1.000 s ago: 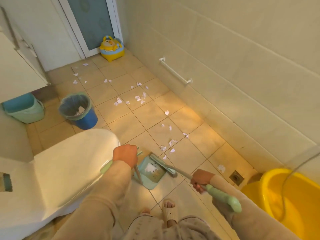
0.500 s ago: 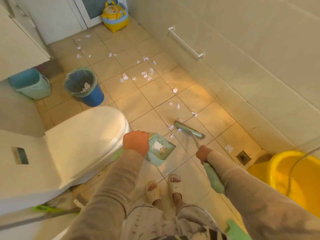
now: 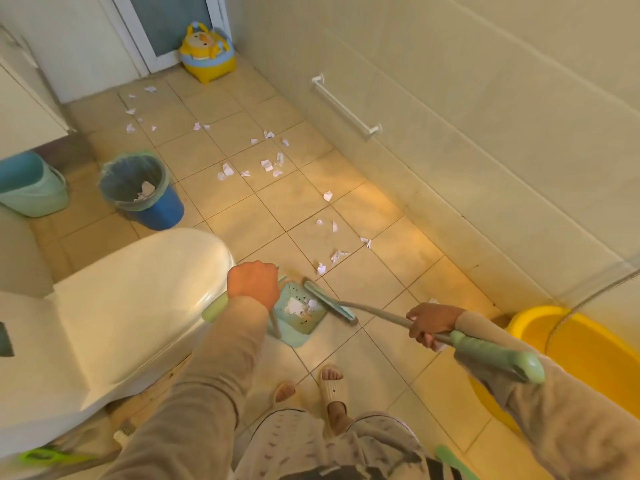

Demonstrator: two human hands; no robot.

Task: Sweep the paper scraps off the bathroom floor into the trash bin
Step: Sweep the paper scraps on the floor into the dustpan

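My left hand [image 3: 254, 283] grips the green handle of a teal dustpan [image 3: 298, 323] resting on the floor beside the toilet, with white scraps in its tray. My right hand [image 3: 431, 323] holds the shaft of a green broom [image 3: 491, 355]; the broom head [image 3: 329, 303] lies at the dustpan's mouth. White paper scraps [image 3: 337, 255] are scattered over the tiles from just beyond the dustpan back toward the door. The blue trash bin [image 3: 162, 207], lined with a green bag and holding some scraps, stands at the left past the toilet.
A white toilet [image 3: 131, 299] fills the left foreground. A yellow basin [image 3: 568, 337] sits at the right with a hose over it. A teal bucket [image 3: 34, 188] is at far left, a yellow potty [image 3: 207, 53] by the door, a towel rail [image 3: 346, 105] on the right wall.
The broom head was drawn back from the floor beyond the dustpan to its mouth, pulling scraps in. My right hand swung right and lower. The dustpan stayed in place.
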